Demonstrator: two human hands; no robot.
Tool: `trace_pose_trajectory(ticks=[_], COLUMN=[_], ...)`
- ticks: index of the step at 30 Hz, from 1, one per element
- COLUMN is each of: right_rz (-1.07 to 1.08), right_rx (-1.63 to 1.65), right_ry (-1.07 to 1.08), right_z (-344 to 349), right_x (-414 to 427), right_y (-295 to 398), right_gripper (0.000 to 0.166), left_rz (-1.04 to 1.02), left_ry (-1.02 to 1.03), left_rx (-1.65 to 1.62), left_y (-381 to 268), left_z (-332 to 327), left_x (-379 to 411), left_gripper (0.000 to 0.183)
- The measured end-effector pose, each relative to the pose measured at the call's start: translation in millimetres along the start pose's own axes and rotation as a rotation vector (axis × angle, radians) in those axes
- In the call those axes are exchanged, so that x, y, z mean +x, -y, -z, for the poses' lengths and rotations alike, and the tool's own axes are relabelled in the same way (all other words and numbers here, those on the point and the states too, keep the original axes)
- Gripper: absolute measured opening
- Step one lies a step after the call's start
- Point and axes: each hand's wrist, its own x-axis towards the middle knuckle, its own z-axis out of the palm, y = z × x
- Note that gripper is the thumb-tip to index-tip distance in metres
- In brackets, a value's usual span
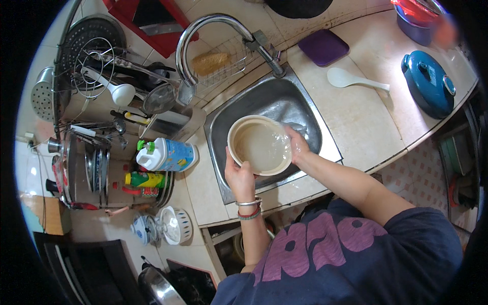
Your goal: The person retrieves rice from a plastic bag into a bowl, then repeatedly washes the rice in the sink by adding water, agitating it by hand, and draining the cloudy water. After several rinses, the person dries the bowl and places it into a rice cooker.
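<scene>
With both hands I hold a round cream-coloured pot (259, 146) by its rim and sides over the steel sink (263, 95). Cloudy water stands inside it, with shiny spots near the right side. My left hand (240, 175), with bangles at the wrist, grips its lower left. On the right edge lies my right hand (297, 144); its fingertips are partly blurred or hidden behind the pot. The chrome faucet (213, 19) arches above the sink's far left. A white rice paddle (356, 81) and a teal lid (429, 84) lie on the counter to the right.
Left of the sink stand a white jug of detergent (167, 155) and a green-yellow bottle (146, 179). Utensils hang beside a white ladle (122, 94). A wire rack behind the sink holds a loofah sponge (211, 63). A purple square mat (323, 47) lies near the wall.
</scene>
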Motion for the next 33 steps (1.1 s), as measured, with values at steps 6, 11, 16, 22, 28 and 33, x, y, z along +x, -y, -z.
trace_pose_trajectory(ticks=[6, 11, 16, 22, 28, 33], right_rz=[0.039, 0.002, 0.011, 0.019, -0.029, -0.084], right_rx=[-0.114, -0.125, -0.150, -0.200, -0.150, -0.131], right_ry=[-0.093, -0.076, -0.094, -0.121, -0.076, -0.063], right_z=[10, 0, -9, -6, -10, -14], right_x=[9, -2, -10, -7, -12, -16], right_y=[-4, -1, 1, 1, 2, 3], right_gripper=[0.036, 0.040, 0.041, 0.038, 0.037, 0.041], left_rz=[-0.027, -0.069, -0.118, -0.143, -0.221, -0.232], left_ry=[0.003, 0.009, -0.020, 0.000, 0.021, 0.042], left_rx=[0.006, 0.083, 0.193, 0.222, 0.208, 0.297], left_y=[7, 14, 18, 12, 16, 10], left_z=[3, 7, 7, 3, 2, -1], left_x=[3, 5, 9, 9, 13, 15], left_gripper=[0.062, 0.063, 0.062, 0.062, 0.063, 0.064])
